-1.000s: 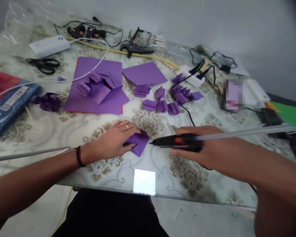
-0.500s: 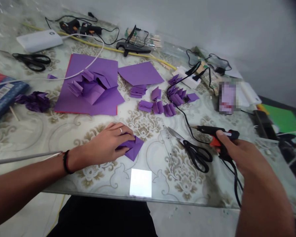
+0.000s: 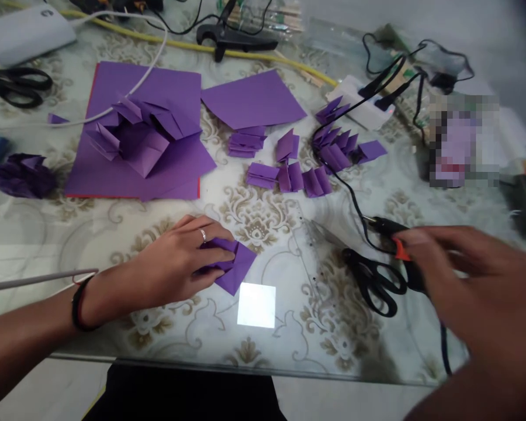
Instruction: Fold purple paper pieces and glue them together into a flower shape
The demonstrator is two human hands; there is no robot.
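Note:
My left hand (image 3: 186,257), a ring on one finger, is closed on a small folded purple paper piece (image 3: 241,263) lying flat on the table. Its fingertips press on the folds and hide part of it. To the right, my right hand (image 3: 460,269) grips a black hot glue gun (image 3: 388,227) with an orange trigger, its nozzle pointing left. The hand covers the gun's rear. Between the hands lie black-handled scissors (image 3: 374,280), partly over a clear ruler (image 3: 309,251). The gun's nozzle is just beyond the scissors.
Folded purple strips (image 3: 289,175) sit beyond the hands. Behind my left hand, a folded purple paper form (image 3: 146,146) rests on stacked purple sheets (image 3: 114,181). A black cable (image 3: 350,193) runs from a white power strip (image 3: 355,99). Crumpled paper (image 3: 21,178) lies left.
The view has come closer and shifted. My right hand has turned and moved over the glue gun's rear, its thumb and fingers still on it. My left hand stays on the folded paper.

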